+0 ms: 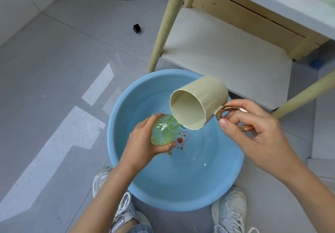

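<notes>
A green bottle is gripped round its body by the left hand, its open neck tilted up toward the right. A beige cup is tipped just above that neck, its lip touching it, held by the copper handle, round which the right hand is curled. Beneath both hands a blue basin with water is seen.
</notes>
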The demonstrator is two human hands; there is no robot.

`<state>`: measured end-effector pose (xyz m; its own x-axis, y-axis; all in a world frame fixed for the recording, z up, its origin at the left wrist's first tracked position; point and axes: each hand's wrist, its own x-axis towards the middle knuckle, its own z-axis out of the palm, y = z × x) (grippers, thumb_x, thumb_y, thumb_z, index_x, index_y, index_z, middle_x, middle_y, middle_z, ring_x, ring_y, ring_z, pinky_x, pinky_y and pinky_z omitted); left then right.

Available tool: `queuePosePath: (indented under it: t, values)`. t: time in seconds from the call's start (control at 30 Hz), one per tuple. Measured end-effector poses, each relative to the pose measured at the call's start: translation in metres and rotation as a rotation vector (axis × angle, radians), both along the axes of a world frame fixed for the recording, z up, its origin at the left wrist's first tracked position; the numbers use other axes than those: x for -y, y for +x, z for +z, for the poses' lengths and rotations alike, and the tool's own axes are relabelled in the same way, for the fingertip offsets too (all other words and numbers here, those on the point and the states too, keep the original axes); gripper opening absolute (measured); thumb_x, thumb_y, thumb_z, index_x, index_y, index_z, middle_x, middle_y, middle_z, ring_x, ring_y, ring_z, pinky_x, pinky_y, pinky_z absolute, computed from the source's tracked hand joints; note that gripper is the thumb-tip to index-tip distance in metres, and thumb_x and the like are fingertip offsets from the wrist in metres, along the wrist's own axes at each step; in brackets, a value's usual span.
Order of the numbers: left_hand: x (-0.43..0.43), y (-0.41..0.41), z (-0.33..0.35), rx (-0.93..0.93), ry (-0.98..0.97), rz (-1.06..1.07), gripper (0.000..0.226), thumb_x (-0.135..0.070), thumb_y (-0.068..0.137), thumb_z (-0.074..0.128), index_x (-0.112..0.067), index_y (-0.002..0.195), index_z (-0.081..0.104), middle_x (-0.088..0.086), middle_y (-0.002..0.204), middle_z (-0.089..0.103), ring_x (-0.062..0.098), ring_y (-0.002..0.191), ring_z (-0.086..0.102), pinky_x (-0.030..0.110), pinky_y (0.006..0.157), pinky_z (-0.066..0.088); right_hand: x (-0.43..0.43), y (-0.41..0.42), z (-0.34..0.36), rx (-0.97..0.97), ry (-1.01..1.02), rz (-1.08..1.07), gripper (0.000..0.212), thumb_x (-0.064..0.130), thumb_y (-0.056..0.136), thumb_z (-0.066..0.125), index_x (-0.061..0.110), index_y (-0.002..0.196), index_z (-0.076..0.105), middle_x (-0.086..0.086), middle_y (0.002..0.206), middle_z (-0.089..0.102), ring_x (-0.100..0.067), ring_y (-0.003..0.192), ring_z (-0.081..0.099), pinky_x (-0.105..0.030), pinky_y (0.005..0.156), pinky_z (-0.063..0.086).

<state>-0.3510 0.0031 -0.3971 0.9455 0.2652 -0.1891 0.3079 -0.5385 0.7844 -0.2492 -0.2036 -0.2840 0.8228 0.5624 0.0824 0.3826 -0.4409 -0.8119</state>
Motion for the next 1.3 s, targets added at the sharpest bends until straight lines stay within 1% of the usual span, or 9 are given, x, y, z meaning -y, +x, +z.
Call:
queuePosePath:
  t: [0.17,0.33,0.57,0.8,1.0,1.17,1.3]
  values:
    - [0.0006,0.0006,-0.0002,-0.003,-0.007,0.003,0.073,-0.054,0.063,0.079,-0.036,0.125,0.046,-0.021,0.119,0.056,0.009,0.112,0.05,0.026,0.087,0.039,0.0006,-0.0002,0.0001,0.011,-0.007,-0.003,0.03,0.04,0.085,0.056,0.022,0.061,0.054,-0.001,0.103,0.059,-0.005,0.101,0.058,-0.005,0.074,0.039]
    - [0.0008,-0.0001,-0.0005,-0.008,-0.001,-0.002,0.074,-0.055,0.063,0.079,-0.035,0.126,0.046,-0.02,0.119,0.056,0.01,0.113,0.049,0.028,0.088,0.039,0.0012,-0.001,0.0002,0.009,-0.01,0.001,0.034,0.042,0.085,0.056,0.017,0.061,0.055,-0.002,0.103,0.059,-0.008,0.101,0.058,-0.005,0.076,0.039]
    - [0.0015,0.0006,-0.0009,-0.018,-0.004,-0.006,0.073,-0.055,0.064,0.079,-0.036,0.126,0.045,-0.021,0.119,0.055,0.009,0.113,0.048,0.026,0.087,0.037,0.0008,-0.0005,0.0002,0.028,-0.023,0.006,0.032,0.039,0.085,0.057,0.018,0.061,0.055,-0.003,0.103,0.059,-0.007,0.101,0.058,-0.004,0.076,0.038]
    - [0.0013,-0.0004,-0.001,-0.012,0.006,-0.01,0.074,-0.055,0.064,0.079,-0.035,0.127,0.045,-0.021,0.12,0.055,0.01,0.113,0.049,0.024,0.086,0.036,0.0018,-0.0003,-0.0011,0.057,-0.038,0.017,0.036,0.038,0.086,0.057,0.013,0.061,0.056,-0.004,0.103,0.058,-0.011,0.1,0.059,-0.007,0.078,0.039]
    - [0.0013,0.0003,-0.0009,-0.006,0.004,-0.007,0.074,-0.055,0.063,0.078,-0.034,0.126,0.046,-0.021,0.119,0.056,0.01,0.112,0.049,0.028,0.087,0.04,0.0013,-0.0007,-0.0004,0.058,-0.039,0.02,0.035,0.039,0.086,0.056,0.014,0.061,0.056,-0.003,0.103,0.057,-0.01,0.1,0.059,-0.007,0.077,0.039]
    - [0.0016,0.0003,-0.0011,-0.004,-0.004,-0.005,0.073,-0.054,0.063,0.079,-0.035,0.125,0.046,-0.022,0.118,0.055,0.009,0.112,0.049,0.027,0.086,0.04,0.0015,-0.0011,0.0004,0.057,-0.042,0.018,0.037,0.041,0.086,0.056,0.013,0.061,0.056,-0.003,0.104,0.057,-0.01,0.102,0.058,-0.007,0.077,0.039]
    - [0.0016,0.0004,-0.0008,-0.003,-0.004,-0.003,0.073,-0.055,0.063,0.078,-0.035,0.126,0.046,-0.021,0.119,0.056,0.01,0.112,0.05,0.032,0.089,0.042,0.0014,-0.001,0.0006,0.067,-0.048,0.022,0.037,0.041,0.086,0.055,0.013,0.061,0.056,-0.004,0.105,0.057,-0.011,0.101,0.059,-0.008,0.077,0.04]
